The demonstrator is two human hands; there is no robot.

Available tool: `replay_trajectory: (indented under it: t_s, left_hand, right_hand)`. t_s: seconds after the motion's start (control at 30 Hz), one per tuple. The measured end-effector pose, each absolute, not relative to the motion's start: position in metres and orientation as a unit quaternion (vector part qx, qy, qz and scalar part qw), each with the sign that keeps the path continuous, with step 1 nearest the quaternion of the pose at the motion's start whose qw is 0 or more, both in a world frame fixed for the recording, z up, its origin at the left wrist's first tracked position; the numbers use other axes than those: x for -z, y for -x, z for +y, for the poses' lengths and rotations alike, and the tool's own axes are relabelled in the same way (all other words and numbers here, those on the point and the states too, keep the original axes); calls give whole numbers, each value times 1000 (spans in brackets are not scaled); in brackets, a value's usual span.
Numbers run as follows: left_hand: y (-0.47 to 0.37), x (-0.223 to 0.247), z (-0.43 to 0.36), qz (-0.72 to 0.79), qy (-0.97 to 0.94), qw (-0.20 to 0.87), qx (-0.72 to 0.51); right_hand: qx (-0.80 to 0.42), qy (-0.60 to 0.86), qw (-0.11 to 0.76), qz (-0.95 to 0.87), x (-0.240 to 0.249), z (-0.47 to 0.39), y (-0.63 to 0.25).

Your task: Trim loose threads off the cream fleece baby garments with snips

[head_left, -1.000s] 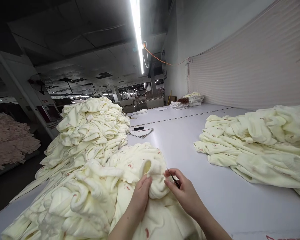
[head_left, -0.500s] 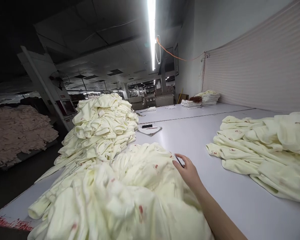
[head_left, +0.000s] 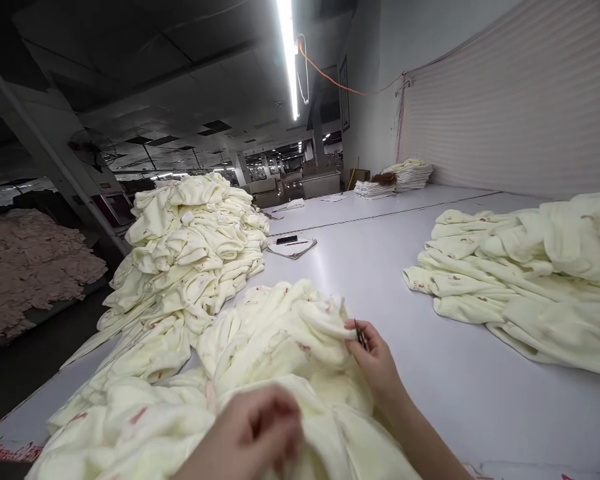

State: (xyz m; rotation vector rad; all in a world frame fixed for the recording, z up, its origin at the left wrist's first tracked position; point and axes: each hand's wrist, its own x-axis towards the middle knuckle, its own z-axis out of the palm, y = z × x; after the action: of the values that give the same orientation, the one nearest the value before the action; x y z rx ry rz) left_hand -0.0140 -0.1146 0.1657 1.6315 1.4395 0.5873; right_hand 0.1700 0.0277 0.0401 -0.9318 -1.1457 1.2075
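Observation:
Pale yellow cloth with small red marks [head_left: 280, 333] lies heaped in front of me on the white table [head_left: 365, 253]. My right hand [head_left: 373, 353] is closed at the heap's right edge, pinching a fold of cloth, with a small dark metal tool [head_left: 361, 335] held in the same hand. Low in the view, my left hand [head_left: 260, 427] is over the near part of the heap. Its fingers are curled and smeared by motion, and whether they grip cloth is unclear.
A tall pile of yellow garments [head_left: 195, 233] stands at the left, another pile [head_left: 530, 280] at the right. Further back are a dark phone-like object [head_left: 287, 240] on papers [head_left: 300, 249] and folded stacks [head_left: 410, 177]. Pinkish cloth [head_left: 35, 267] is heaped far left.
My left hand has come into view at the bottom. My right hand has closed on the cloth edge, and the near heap has been shifted and refolded. The view has tilted slightly.

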Motion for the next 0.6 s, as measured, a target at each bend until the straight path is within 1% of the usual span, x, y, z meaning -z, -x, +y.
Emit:
replay_trajectory:
  t_s: [0.07,0.1,0.13,0.2,0.33,0.47,0.53,0.6]
  left_hand:
    - [8,-170,-76,629,-589,351,-366]
    - [5,-169,-56,620,-580,352,-394]
    - [1,-165,-37,608,-581,377,-388]
    - [-6,-153,-7,615,-611,368,-337]
    - [-13,-126,9,668,-665,250,-221]
    - [-13,-116,1,662,-701,199,-174]
    - [-12,-117,0,652,-713,191,-173]
    - [-10,-120,1,657,-698,211,-190]
  right_hand:
    - [-527,370,585,-492,-38,11,-165]
    - [-537,354,585,-493,-37,5,-162]
    - [-550,338,583,-494,-36,-1,-159]
    - [-574,311,575,-494,-35,-8,-154]
    - [-602,290,545,-506,-37,-14,-153]
    - [-621,272,502,-537,-39,-11,-163]
    - [-609,301,509,-529,-34,-1,-172]
    - [-567,373,528,-509,-26,15,-184]
